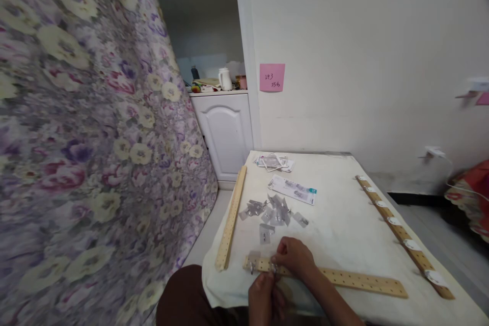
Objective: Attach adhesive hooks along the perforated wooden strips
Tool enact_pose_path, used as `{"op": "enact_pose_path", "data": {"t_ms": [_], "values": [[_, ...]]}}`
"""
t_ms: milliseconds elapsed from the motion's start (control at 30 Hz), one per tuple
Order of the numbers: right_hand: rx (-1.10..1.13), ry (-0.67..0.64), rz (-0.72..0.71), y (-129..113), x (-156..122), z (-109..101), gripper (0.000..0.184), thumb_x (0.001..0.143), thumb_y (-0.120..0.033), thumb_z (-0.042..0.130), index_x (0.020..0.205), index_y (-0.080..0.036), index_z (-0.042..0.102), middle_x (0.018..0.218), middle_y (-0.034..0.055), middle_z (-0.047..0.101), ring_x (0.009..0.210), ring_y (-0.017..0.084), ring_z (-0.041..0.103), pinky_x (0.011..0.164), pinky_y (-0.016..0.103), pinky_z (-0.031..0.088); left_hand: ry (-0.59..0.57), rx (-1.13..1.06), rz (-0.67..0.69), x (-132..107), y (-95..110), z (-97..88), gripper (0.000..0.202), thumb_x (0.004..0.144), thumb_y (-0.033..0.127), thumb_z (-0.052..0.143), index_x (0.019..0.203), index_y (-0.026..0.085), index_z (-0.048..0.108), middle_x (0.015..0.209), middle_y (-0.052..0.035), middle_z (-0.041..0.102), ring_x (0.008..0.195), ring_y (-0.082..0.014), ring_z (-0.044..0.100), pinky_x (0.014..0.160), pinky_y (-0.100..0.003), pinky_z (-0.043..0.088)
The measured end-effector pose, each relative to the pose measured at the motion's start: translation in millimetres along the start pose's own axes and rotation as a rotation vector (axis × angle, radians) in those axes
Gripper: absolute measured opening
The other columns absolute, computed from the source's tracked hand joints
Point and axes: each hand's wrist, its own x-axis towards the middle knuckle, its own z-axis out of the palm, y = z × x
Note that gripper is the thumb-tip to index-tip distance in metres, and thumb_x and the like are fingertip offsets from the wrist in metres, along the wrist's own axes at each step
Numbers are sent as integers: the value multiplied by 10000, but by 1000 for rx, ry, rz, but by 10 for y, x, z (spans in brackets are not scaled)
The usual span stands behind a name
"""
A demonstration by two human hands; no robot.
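Observation:
A pale wooden strip with rows of holes (362,283) lies along the near edge of the table. At its left end sits a small metal ring or hook (251,267) with a clear plastic tab behind it. A second metal ring (274,268) is at the strip between my hands. My right hand (296,255) pinches at this ring from above, fingers closed. From below, my left hand (262,295) is closed at the strip's front edge, its fingertips touching the ring's lower side. Exactly what the left fingertips grip is hidden.
Several clear plastic pieces with metal hooks (278,210) lie mid-table. Behind them are a printed card (293,189) and more packaging (273,163). Another holed strip (231,219) lies left. A brown strip with white discs (405,237) lies right. A floral curtain (95,137) hangs left.

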Motion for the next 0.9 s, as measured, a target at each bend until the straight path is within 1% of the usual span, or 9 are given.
{"op": "enact_pose_path", "data": {"t_ms": [167,333,533,700,900], "values": [[5,-2,-6,6,-1,-6,177,589,-349,732,697,-231,655,735,-26,713,682,140,608,540,216,297,-22,-3,-14,-2,18,3,485,647,659,585,702,177,569,333,32,545,211,-94,400,262,-174,143],[6,-6,-2,19,15,2,181,594,-358,730,702,-233,657,729,-25,711,677,140,609,535,215,299,19,3,12,-15,19,20,464,639,655,595,658,194,545,304,45,515,199,-89,365,259,-179,157],[2,-9,-9,29,30,14,180,595,-358,729,699,-230,658,734,-23,712,684,139,610,546,216,307,-4,4,16,-2,12,14,444,670,638,580,679,196,543,317,43,527,205,-91,386,259,-174,166],[0,-12,-4,35,22,15,192,605,-376,724,712,-230,661,746,-19,714,688,142,612,541,216,306,24,4,-12,-2,16,15,471,644,660,589,682,192,549,313,40,525,204,-90,380,254,-175,152],[-10,-16,3,4,15,1,199,608,-376,729,723,-229,662,765,-15,714,707,148,616,548,217,312,7,0,7,-26,34,18,514,629,695,579,682,184,554,321,42,527,203,-87,383,259,-173,167]]}}
